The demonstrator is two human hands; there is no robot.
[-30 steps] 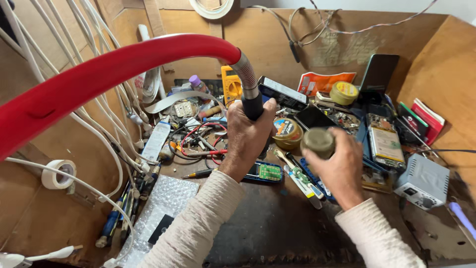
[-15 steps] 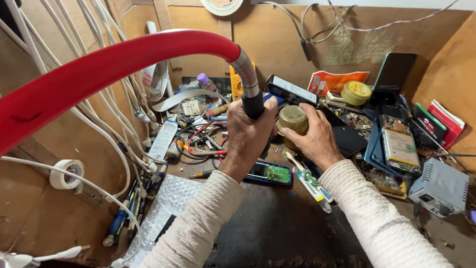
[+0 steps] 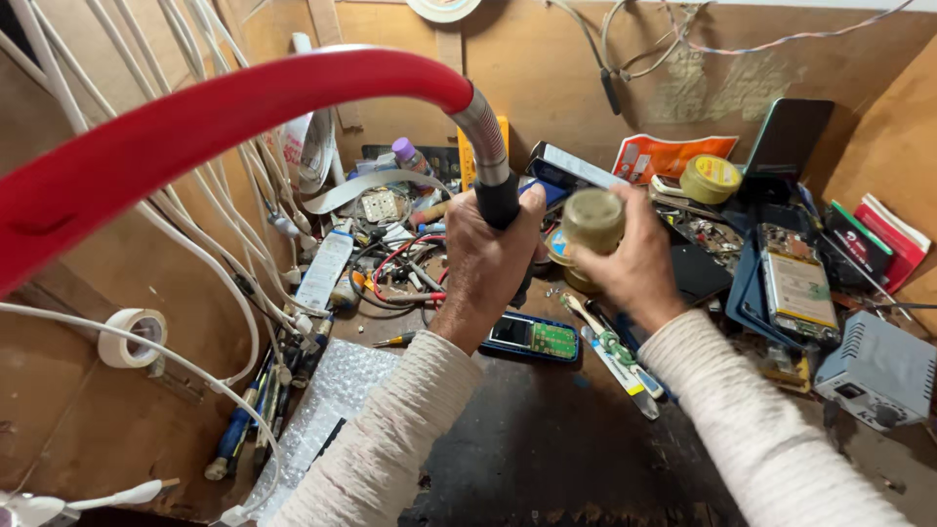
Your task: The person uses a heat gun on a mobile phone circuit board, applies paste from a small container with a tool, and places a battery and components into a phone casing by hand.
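Note:
My left hand [image 3: 488, 262] grips the black handle at the end of a thick red hose [image 3: 195, 127] that arcs in from the upper left and ends in a flexible metal neck [image 3: 485, 132]. My right hand [image 3: 634, 256] holds a small round yellowish jar [image 3: 590, 222] up close to that handle. Below the hands lies a small blue phone with its circuit board showing [image 3: 532, 337]. Both arms wear cream knit sleeves.
The dark workbench [image 3: 547, 449] is crowded: red wires and tools [image 3: 400, 273] at centre left, a yellow round tin [image 3: 710, 178], a phone with an exposed battery [image 3: 795, 293], a grey box [image 3: 878, 371] at right, bubble wrap [image 3: 342, 400], white cables [image 3: 215, 263], a tape roll [image 3: 132, 338].
My right hand has carried the jar up and to the left, from over the bench at right until it sits beside the hose handle. My left hand keeps its grip.

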